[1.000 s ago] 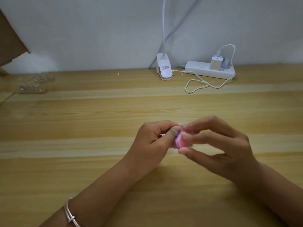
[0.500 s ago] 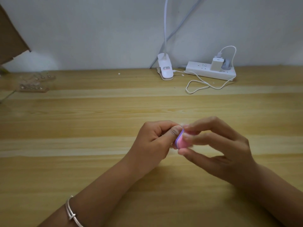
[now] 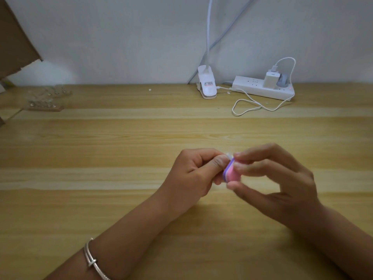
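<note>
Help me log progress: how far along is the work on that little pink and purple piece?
Done: the pink and purple piece is off the table, held between both hands. In hand: the left hand pinches its purple edge and the right hand pinches the pink side; a small white bit shows at the top. Left: finishing whatever is worked at that top end and setting the piece down; blur hides finer detail.

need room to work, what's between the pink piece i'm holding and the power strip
In the head view, bare wooden table runs from the pink piece up to a looped white cable lying just before the power strip.
</note>
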`<state>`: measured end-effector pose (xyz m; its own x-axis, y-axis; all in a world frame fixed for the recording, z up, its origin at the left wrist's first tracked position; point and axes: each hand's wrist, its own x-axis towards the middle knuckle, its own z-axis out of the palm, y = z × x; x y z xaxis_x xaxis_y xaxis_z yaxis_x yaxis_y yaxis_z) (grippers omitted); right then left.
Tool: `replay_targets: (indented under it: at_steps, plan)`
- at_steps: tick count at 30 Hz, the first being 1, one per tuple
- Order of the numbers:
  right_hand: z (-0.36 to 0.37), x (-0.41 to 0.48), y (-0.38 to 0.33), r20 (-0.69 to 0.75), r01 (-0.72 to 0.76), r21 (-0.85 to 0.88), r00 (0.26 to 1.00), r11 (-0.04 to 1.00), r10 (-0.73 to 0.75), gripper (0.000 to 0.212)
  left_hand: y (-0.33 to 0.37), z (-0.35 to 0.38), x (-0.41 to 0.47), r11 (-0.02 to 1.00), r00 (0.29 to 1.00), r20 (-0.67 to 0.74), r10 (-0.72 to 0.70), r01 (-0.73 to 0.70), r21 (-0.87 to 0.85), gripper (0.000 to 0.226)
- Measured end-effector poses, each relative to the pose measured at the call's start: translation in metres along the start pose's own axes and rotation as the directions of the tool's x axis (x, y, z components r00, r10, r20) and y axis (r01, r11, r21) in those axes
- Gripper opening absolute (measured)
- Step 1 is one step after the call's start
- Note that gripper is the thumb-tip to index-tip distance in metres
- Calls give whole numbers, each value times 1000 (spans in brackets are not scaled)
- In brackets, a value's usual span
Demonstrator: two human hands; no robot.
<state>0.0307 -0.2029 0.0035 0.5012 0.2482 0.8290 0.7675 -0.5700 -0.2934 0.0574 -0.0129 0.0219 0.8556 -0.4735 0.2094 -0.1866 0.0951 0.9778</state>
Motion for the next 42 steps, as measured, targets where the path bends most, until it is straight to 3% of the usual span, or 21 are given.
replay_targets:
  at_steps: [2, 7, 12, 15, 20, 24, 29, 34, 38, 42]
  plan:
    - [1, 0, -1, 16, 31, 8, 999, 999, -31, 19, 1, 0, 0, 1000, 1000, 3, -10, 10, -14, 35]
    - [-14, 6, 10, -93, -117, -40, 989, 992, 112, 21, 2, -3, 1, 999, 999, 7, -38, 38, -22, 32]
    - [-2, 1, -2, 11, 67, 30, 998, 997, -67, 22, 4, -1, 0, 999, 999, 47, -22, 24, -46, 31]
    - [-5, 3, 3, 4, 40, -34, 999, 999, -40, 23, 4, -3, 0, 998, 999, 43, -24, 26, -51, 29]
    - [0, 1, -3, 20, 96, 8, 995, 995, -96, 18, 4, -1, 0, 998, 998, 56, -25, 28, -53, 32]
    - [-5, 2, 4, -25, 15, -44, 1000, 999, -16, 22, 4, -2, 1, 998, 999, 40, -34, 36, -48, 30]
    - [2, 0, -3, 27, 69, 20, 997, 997, -70, 19, 4, -2, 1, 999, 998, 50, -28, 30, -39, 29]
    - [-5, 3, 2, -25, -11, -11, 1000, 1000, 11, 22, 3, -1, 1, 999, 998, 57, -38, 40, -26, 30]
    - [2, 1, -4, 42, 54, 38, 998, 998, -56, 19, 2, -1, 0, 999, 998, 63, -31, 33, -28, 31]
    - [-4, 2, 3, -7, -21, -13, 1000, 1000, 21, 24, 2, -2, 1, 1000, 999, 44, -29, 29, -6, 31]
